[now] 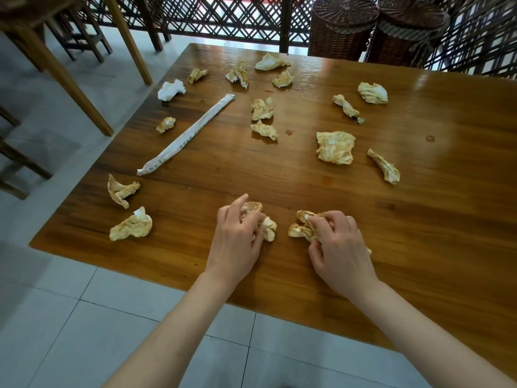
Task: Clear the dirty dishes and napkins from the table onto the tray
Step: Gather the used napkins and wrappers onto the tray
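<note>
Two hands work near the front edge of the wooden worktop (419,219): the left hand (237,239) curls its fingers round a stained crumpled napkin (270,226), and the right hand (340,242) pinches another soiled napkin (300,225) just beside it. Farther out, more crumpled napkins lie scattered, one flat wad (335,147) near the middle, and a long paper chopstick sleeve (186,135) slants on the left.

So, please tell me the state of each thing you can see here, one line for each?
left hand: grips a stained crumpled napkin on the table
right hand: grips another stained napkin on the table
chopstick sleeve: lies flat, untouched
white napkin: crumpled, clean-looking
large napkin: crumpled, stained, lying loose
wicker baskets: lids on
tray: not in view
</note>
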`<state>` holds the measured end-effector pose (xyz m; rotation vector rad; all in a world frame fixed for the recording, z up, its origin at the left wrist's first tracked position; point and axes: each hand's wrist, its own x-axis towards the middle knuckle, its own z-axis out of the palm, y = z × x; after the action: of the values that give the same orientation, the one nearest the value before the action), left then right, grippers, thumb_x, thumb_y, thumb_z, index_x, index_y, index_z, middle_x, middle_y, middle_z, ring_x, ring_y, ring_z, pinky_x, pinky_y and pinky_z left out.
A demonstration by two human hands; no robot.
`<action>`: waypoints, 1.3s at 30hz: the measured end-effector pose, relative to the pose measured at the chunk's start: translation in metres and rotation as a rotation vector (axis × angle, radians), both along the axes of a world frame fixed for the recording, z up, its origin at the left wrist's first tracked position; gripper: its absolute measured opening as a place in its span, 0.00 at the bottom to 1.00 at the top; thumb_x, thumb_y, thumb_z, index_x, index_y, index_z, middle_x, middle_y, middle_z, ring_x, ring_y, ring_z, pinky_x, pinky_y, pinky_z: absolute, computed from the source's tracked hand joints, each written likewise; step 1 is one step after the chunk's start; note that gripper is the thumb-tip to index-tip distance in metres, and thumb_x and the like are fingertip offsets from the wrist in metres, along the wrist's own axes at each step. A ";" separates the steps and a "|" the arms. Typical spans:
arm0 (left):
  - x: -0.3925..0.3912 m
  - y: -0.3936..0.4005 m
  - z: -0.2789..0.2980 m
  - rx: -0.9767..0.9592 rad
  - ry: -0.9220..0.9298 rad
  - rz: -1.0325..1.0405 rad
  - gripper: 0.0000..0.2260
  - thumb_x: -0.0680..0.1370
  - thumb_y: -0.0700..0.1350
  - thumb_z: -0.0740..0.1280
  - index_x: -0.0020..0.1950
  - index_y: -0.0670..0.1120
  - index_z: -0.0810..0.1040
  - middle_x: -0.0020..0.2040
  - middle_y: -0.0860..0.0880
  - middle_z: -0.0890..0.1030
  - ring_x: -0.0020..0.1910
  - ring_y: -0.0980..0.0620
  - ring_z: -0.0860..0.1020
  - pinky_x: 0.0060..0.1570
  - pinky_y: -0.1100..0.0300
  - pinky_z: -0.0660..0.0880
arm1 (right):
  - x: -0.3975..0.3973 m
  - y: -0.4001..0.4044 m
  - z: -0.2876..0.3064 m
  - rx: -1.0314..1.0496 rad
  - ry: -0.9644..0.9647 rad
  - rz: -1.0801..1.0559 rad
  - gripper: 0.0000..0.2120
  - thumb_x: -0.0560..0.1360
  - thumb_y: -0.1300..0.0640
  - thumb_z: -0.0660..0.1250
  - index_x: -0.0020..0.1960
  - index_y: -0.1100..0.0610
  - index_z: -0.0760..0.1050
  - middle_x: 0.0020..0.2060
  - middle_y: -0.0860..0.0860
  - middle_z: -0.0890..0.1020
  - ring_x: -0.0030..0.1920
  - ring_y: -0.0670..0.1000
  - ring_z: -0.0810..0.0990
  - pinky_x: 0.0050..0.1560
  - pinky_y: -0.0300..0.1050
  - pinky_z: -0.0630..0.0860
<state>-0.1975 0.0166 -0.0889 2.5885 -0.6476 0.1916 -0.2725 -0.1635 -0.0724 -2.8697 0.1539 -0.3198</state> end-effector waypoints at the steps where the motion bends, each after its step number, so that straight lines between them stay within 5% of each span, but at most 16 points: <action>1: 0.000 0.000 -0.001 0.009 -0.005 0.018 0.09 0.75 0.44 0.68 0.55 0.45 0.80 0.63 0.42 0.76 0.60 0.44 0.70 0.55 0.57 0.71 | 0.000 -0.001 0.000 -0.009 0.009 0.002 0.16 0.70 0.60 0.69 0.58 0.59 0.76 0.53 0.58 0.76 0.49 0.56 0.75 0.43 0.48 0.78; 7: 0.003 -0.002 0.004 -0.008 -0.056 0.088 0.07 0.73 0.45 0.71 0.49 0.44 0.81 0.48 0.46 0.81 0.53 0.45 0.75 0.51 0.57 0.73 | 0.004 -0.004 0.006 -0.004 0.019 0.055 0.13 0.70 0.54 0.72 0.53 0.57 0.78 0.44 0.56 0.80 0.39 0.53 0.78 0.31 0.41 0.77; 16: 0.017 0.001 0.010 0.019 -0.024 0.050 0.07 0.73 0.44 0.72 0.49 0.44 0.81 0.41 0.46 0.78 0.38 0.52 0.75 0.35 0.65 0.73 | 0.015 -0.006 0.008 -0.059 -0.083 0.151 0.08 0.68 0.57 0.75 0.44 0.60 0.79 0.28 0.53 0.77 0.23 0.48 0.74 0.20 0.37 0.69; 26: 0.030 0.042 0.031 -0.133 -0.072 0.072 0.06 0.75 0.44 0.70 0.49 0.43 0.81 0.41 0.47 0.80 0.37 0.55 0.77 0.36 0.69 0.73 | 0.040 0.020 0.018 0.081 -0.127 0.113 0.05 0.74 0.58 0.68 0.46 0.60 0.77 0.32 0.54 0.78 0.25 0.52 0.76 0.21 0.42 0.73; 39: 0.092 0.181 0.028 -0.026 -0.079 0.095 0.10 0.75 0.46 0.69 0.55 0.46 0.81 0.49 0.47 0.80 0.48 0.55 0.72 0.44 0.67 0.71 | 0.091 0.133 0.033 0.147 -0.102 0.023 0.07 0.76 0.55 0.65 0.49 0.59 0.77 0.36 0.53 0.81 0.30 0.52 0.79 0.26 0.38 0.72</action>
<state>-0.1053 0.1974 -0.0610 2.5992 -0.5466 0.3315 -0.1816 -0.0304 -0.0394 -2.7017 0.1197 -0.4313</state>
